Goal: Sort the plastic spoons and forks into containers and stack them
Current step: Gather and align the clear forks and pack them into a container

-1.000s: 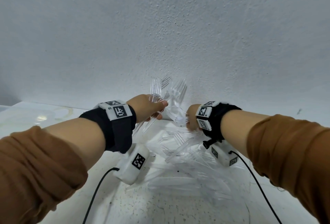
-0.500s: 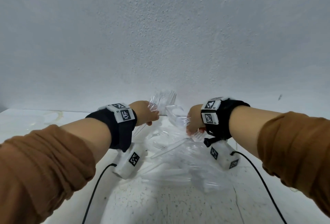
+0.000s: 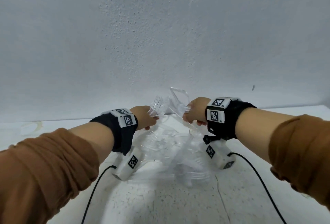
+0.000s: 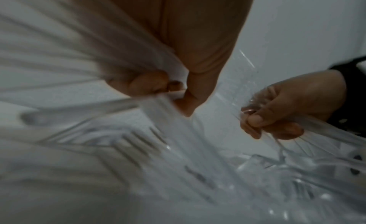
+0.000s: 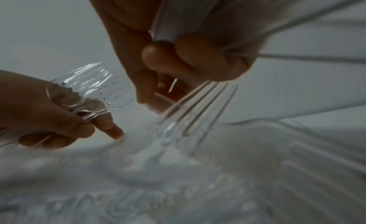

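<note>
Your left hand (image 3: 145,118) sits left of centre in the head view, your right hand (image 3: 195,110) right of centre and a little higher in frame, well apart with a gap between them. A bundle of forks (image 3: 156,105) sticks up out of your left hand, tines toward the top of the frame. More cutlery in your right hand (image 3: 180,106) pokes out above and below it. The loose pile of cutlery (image 3: 171,154) lies on the table (image 3: 160,204) below and between both hands, centre of frame. The wall (image 3: 160,36) stands behind the table, filling the upper half. Wrist cables (image 3: 92,193) run toward the bottom edge.
</note>
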